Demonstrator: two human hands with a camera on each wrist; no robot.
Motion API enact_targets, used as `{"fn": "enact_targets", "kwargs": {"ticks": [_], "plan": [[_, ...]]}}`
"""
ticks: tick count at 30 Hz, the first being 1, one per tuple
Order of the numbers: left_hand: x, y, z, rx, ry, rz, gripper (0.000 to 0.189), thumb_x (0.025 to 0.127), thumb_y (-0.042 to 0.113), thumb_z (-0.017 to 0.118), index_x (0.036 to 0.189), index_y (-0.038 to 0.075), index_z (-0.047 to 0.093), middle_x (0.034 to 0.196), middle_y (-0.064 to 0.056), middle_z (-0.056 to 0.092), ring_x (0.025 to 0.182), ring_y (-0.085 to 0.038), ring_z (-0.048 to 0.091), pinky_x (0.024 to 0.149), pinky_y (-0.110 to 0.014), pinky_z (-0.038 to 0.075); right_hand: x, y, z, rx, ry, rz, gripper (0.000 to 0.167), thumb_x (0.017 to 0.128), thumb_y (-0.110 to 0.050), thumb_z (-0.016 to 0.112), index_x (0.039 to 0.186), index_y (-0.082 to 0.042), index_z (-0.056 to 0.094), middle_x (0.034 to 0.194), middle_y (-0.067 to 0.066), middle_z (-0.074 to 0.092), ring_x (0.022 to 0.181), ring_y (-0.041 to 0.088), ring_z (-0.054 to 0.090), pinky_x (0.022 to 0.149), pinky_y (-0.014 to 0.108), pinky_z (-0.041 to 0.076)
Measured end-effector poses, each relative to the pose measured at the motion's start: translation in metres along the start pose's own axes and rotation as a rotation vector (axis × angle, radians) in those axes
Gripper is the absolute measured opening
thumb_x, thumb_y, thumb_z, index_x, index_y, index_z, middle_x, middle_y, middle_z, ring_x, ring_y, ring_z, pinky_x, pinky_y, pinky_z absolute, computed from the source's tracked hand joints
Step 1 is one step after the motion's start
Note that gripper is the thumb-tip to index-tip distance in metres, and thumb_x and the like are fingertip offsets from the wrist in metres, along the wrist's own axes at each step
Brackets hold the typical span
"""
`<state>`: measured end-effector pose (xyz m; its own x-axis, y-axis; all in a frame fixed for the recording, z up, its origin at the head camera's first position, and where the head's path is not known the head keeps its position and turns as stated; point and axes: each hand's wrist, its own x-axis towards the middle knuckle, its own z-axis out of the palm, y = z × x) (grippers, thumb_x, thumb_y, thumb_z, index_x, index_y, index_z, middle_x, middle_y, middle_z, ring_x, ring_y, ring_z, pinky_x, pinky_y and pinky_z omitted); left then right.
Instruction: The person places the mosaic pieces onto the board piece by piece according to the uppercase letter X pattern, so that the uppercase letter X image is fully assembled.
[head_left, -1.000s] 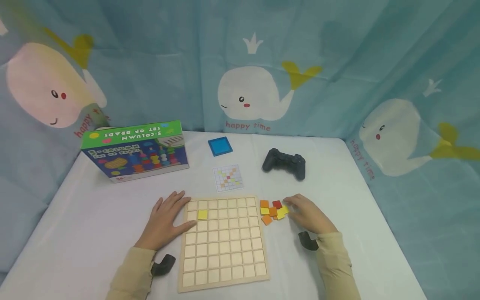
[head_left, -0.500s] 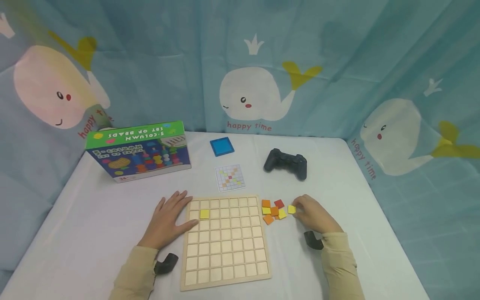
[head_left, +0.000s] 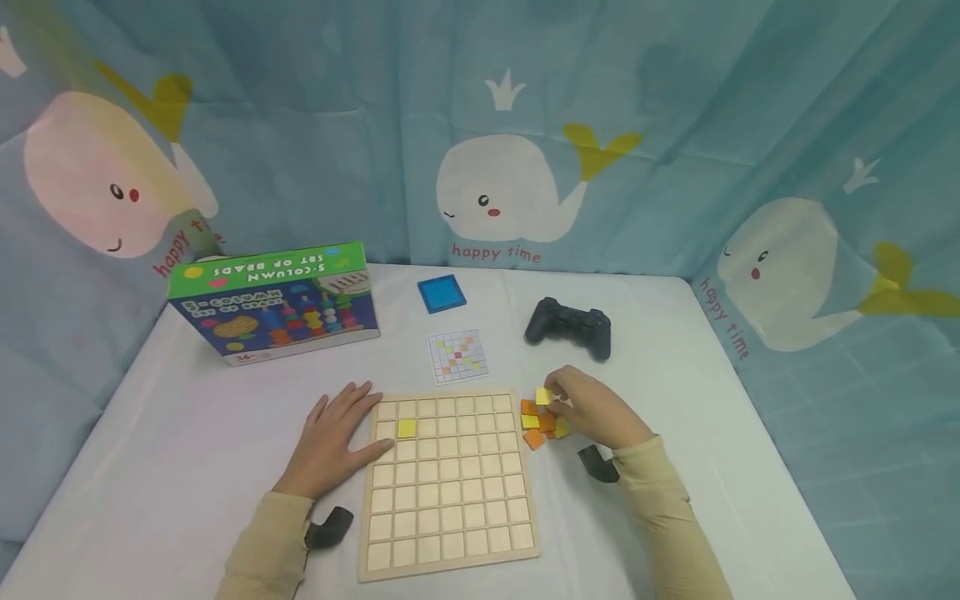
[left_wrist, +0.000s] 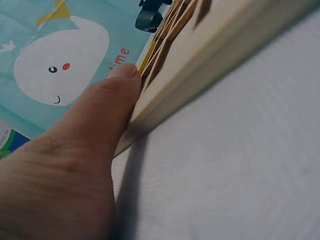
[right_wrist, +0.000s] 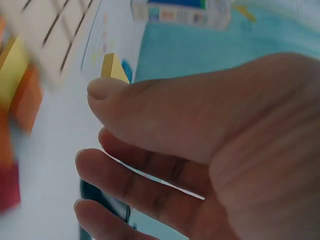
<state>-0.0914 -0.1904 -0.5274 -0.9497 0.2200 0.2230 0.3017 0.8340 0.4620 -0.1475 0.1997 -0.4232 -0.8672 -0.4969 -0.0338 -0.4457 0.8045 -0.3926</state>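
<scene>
Head view: the likeliest trouble is a slip, since the yellow tile [head_left: 543,397] in the right hand [head_left: 600,408] is small and gripped at one edge; a loosened pinch would drop it among the loose tiles [head_left: 533,439] lying just right of the wooden board [head_left: 448,493]. The right hand's fingers are also close over that heap, so a low sweep might scatter pieces toward the right edge of the bench [head_left: 150,467]. The thumb of the left hand [head_left: 326,450] lies just beside the seated yellow tile [head_left: 407,428], and a sideways shift could nudge that piece or skew the board. A tile let down askew could catch on the ridges between cells.

The left hand is spread, fingertips at the board's back-left corner and thumb on its left rim, holding nothing. The right hand pinches its tile with the thumb; the right wrist view hides the opposing finger, while the others curve loosely below. The pattern card [head_left: 458,356] lies between board and back edge, with the game controller [head_left: 568,327] toward the bench's back-right corner.
</scene>
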Motion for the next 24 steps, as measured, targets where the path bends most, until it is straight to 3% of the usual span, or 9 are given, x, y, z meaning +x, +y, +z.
{"fn": "enact_targets", "kwargs": {"ticks": [9,16,24], "plan": [[-0.002,-0.001,0.0,-0.005,-0.001,-0.005,0.077,0.08,0.061,0.066,0.14,0.018,0.047,0.15,-0.008,0.04,0.141,-0.032,0.029,0.116,-0.057,0.014,0.029,-0.033,0.024,0.007,-0.121,-0.12,0.02,0.091,-0.012,0.064,0.11,-0.009,0.061,0.098,-0.003,0.06,0.081,0.009,0.054,0.075,0.027,0.052],[-0.001,0.0,0.0,-0.007,-0.009,-0.005,0.076,0.08,0.061,0.066,0.14,0.018,0.047,0.15,-0.007,0.039,0.141,-0.032,0.029,0.117,-0.056,0.013,0.033,-0.038,0.044,-0.001,-0.168,-0.155,0.016,0.093,-0.015,0.062,0.108,-0.009,0.062,0.097,-0.003,0.062,0.084,0.009,0.057,0.077,0.028,0.053],[-0.001,0.0,0.0,-0.012,-0.009,-0.004,0.076,0.08,0.06,0.066,0.14,0.016,0.047,0.15,-0.008,0.04,0.141,-0.032,0.029,0.116,-0.057,0.013,0.038,-0.037,0.048,-0.01,-0.192,-0.162,0.023,0.089,-0.017,0.069,0.109,-0.009,0.063,0.089,-0.005,0.057,0.078,0.009,0.052,0.071,0.027,0.05]]}}
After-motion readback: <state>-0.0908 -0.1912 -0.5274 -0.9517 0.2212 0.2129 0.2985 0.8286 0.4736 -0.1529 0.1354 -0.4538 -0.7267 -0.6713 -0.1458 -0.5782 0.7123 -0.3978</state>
